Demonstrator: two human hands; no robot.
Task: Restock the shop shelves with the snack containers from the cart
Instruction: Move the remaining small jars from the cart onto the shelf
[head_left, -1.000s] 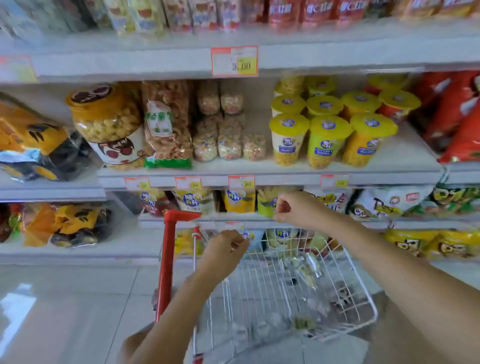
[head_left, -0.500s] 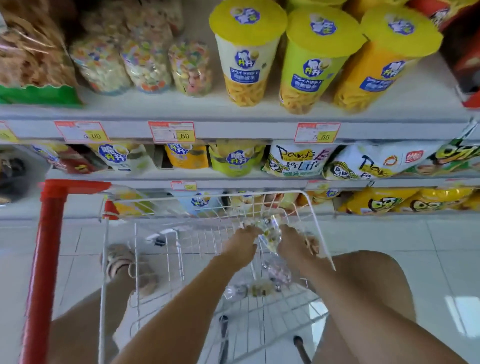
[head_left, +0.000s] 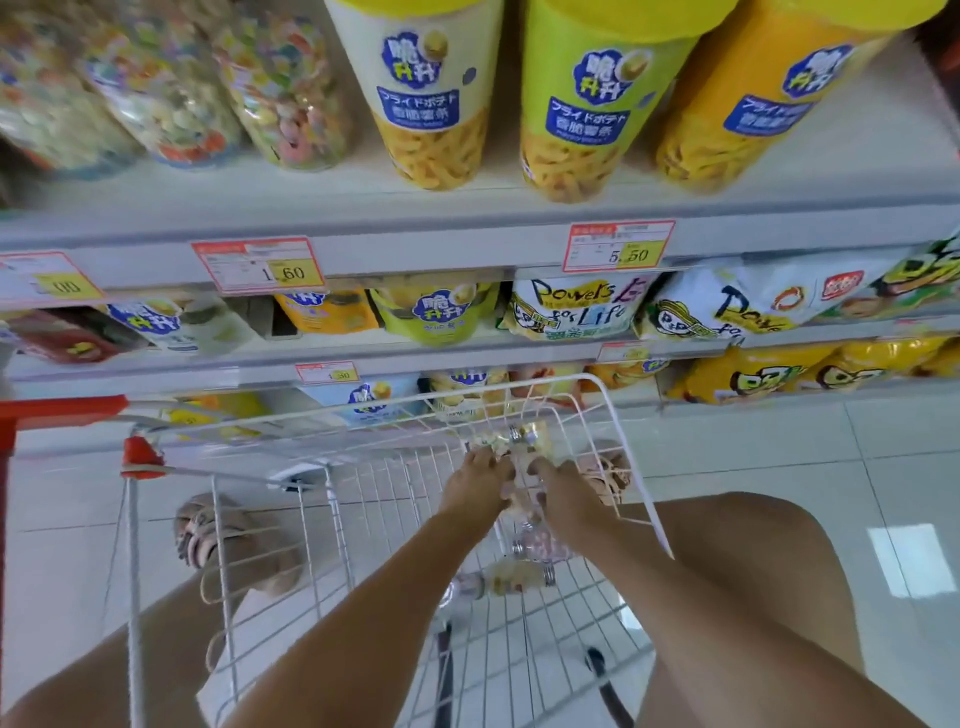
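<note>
Left hand (head_left: 475, 486) and right hand (head_left: 563, 491) side by side at centre of frame, deep in the wire basket, closed in from either side on one clear snack container (head_left: 522, 441). Fingertips mostly hidden behind knuckles and wire. Gold-yellow contents, top end showing just above the knuckles, close to the far wall of the cart (head_left: 363, 413); tilt not readable. Just below the wrists, between the forearms, second container (head_left: 540, 548) and third container (head_left: 511, 578), both lying on their sides on the basket floor, one touching the other. White wire all round; red handle (head_left: 62, 410) at left edge, red corner clip (head_left: 137, 457) beside it. Through the mesh at left centre, a sandalled foot (head_left: 223, 540); another sandal (head_left: 610, 467) just right of the right hand. Bare knee (head_left: 737, 571) at lower right, pale floor tiles (head_left: 883, 467) beyond. Across the upper third, grey shelf edge (head_left: 441, 239) with price tags marked 1.60 (head_left: 260, 265) and 5.50 (head_left: 618, 247). Above it, along the top of the frame, three tall yellow-lidded cups (head_left: 592, 104) of potato sticks; upper left, clear jars (head_left: 280, 88) of coloured rings. Below the edge, snack bags (head_left: 571, 312) on two lower shelves.
</note>
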